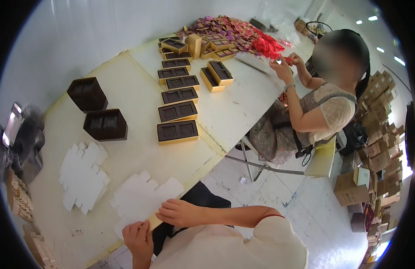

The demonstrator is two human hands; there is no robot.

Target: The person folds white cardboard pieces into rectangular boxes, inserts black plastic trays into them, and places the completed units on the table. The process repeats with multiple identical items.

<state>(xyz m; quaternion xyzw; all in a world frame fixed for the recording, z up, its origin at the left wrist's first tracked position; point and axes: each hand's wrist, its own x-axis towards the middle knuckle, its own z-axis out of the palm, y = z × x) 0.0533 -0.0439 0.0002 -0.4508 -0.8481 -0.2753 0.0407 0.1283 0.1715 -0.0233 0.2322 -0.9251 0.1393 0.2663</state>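
Observation:
At the near edge of the table, my left hand [138,240] and my right hand [180,213] are closed on opposite ends of a small gold cardboard box [153,221]; most of it is hidden by my fingers. Just beyond them lies a spread of flat white box blanks [142,196], and a second pile of white blanks [84,179] is to its left. Two stacks of dark brown plastic trays, one nearer [105,125] and one farther [86,95], stand behind those. A row of gold boxes with brown tray inserts [177,131] runs away from me up the table.
Two more gold boxes [216,76] lie right of the row. A heap of purple and gold pieces [221,27] and red material [266,46] fills the far end. Across the corner, a co-worker [324,107] sits handling something red. Stacked cartons [378,116] line the right side.

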